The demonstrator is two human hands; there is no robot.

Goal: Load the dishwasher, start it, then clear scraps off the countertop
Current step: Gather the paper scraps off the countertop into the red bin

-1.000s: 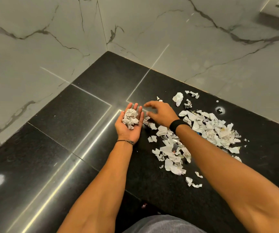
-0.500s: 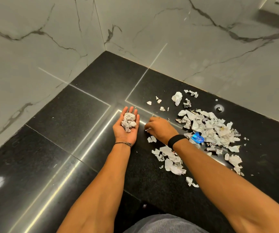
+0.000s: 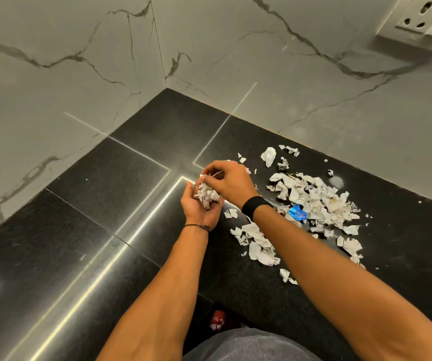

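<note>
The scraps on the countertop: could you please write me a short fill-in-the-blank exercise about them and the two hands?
1. The left hand lies palm up, cupping a wad of crumpled ____.
2. The right hand, pinching a small scrap over it, wears a wristband coloured ____.
3. In the loose pile on the countertop, one shiny wrapper is ____.
4. The wall socket shows in the upper ____ corner.
Missing words: paper; black; blue; right.

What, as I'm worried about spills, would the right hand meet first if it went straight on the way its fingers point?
Most likely the wad of scraps cupped in the left hand: the right hand, pinching a scrap, points down-left at it from just above. Depth is unclear.
</note>
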